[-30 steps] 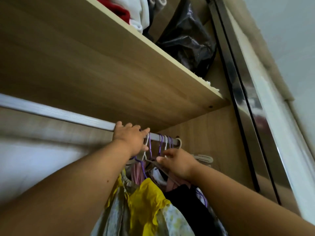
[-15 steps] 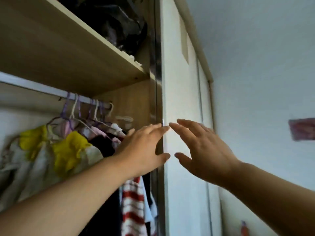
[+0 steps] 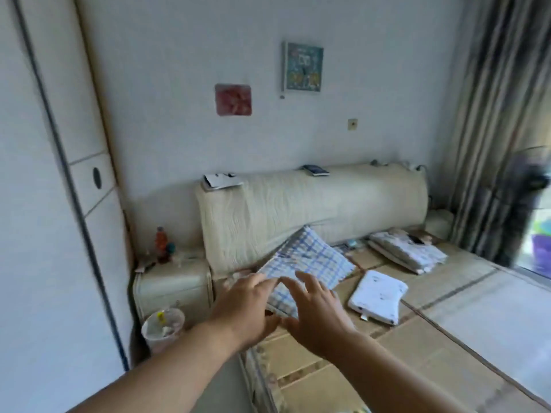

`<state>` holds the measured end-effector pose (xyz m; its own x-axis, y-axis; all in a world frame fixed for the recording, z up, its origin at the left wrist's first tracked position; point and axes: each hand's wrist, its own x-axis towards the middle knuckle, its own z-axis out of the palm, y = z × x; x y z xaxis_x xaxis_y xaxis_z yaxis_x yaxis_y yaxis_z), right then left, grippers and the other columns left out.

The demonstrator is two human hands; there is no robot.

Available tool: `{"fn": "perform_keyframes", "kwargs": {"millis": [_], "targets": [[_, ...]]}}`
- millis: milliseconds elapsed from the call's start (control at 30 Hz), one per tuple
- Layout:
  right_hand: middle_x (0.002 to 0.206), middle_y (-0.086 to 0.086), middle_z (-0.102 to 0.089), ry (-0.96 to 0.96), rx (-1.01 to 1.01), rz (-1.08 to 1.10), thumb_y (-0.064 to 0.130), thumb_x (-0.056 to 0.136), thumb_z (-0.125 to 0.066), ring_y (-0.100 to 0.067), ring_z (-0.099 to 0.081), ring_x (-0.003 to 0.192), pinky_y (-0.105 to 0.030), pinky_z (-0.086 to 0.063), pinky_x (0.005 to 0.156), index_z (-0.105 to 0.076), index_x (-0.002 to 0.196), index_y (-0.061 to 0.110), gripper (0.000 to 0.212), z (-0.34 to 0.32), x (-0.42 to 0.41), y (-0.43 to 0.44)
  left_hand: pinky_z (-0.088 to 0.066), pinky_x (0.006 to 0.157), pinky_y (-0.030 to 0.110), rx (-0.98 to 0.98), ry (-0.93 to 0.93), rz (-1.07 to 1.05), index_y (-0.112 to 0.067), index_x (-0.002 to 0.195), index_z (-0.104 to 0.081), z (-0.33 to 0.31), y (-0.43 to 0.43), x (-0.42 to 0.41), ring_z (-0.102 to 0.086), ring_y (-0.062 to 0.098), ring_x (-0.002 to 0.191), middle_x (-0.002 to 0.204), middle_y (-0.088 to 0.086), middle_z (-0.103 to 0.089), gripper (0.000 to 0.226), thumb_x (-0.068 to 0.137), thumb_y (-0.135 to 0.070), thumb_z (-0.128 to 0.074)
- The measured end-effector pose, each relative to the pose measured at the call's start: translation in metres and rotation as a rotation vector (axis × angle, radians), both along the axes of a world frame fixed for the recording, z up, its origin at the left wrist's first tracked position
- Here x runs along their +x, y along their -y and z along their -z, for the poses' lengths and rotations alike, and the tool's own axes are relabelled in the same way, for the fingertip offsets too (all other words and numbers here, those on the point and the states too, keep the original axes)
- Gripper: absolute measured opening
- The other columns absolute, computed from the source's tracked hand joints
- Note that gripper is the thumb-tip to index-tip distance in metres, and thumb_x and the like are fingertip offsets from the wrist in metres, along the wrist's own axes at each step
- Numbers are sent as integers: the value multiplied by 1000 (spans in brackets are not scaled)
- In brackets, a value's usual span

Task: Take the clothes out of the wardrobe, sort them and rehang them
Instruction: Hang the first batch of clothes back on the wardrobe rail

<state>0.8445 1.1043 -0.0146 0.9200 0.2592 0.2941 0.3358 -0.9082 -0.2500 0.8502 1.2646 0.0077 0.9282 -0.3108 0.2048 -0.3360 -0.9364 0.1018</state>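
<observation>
My left hand (image 3: 246, 311) and my right hand (image 3: 317, 315) are stretched out side by side in front of me, fingers apart and holding nothing. They hover over the near corner of a bed (image 3: 417, 347) covered with a tan mat. The white sliding wardrobe door (image 3: 44, 234) fills the left edge of the view. The hanging clothes and the rail are out of sight. A folded pile of light patterned cloth (image 3: 408, 253) lies at the far side of the bed.
A blue-and-white checked pillow (image 3: 310, 263) leans on the cream headboard (image 3: 313, 210). A white flat pad (image 3: 377, 296) lies on the mat. A cream bedside cabinet (image 3: 173, 283) with bottles and a small bin (image 3: 162, 326) stand between bed and wardrobe. Grey curtains (image 3: 495, 129) hang at right.
The view swung right from the wardrobe rail and hangers to the bed. Both hands let go of the hangers and now reach forward with nothing in them.
</observation>
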Motion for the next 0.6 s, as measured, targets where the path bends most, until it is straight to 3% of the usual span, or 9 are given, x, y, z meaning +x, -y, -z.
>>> {"fn": "perform_keyframes", "kwargs": {"millis": [333, 600], "targets": [[150, 1, -25, -301, 106, 546, 39, 80, -59, -22, -32, 136, -39, -30, 110, -33, 141, 37, 66, 108, -166, 127, -20, 111, 44, 21, -374, 373, -39, 145, -26, 106, 120, -79, -26, 16, 140, 156, -7, -20, 68, 84, -52, -52], [154, -1, -20, -513, 122, 794, 42, 83, -59, -23, -29, 138, -43, -29, 111, -38, 139, 35, 60, 160, -280, 148, -19, 112, 45, 28, -469, 589, -39, 142, -34, 159, 154, -147, -22, 13, 141, 154, -8, -23, 64, 82, -51, -55]]}}
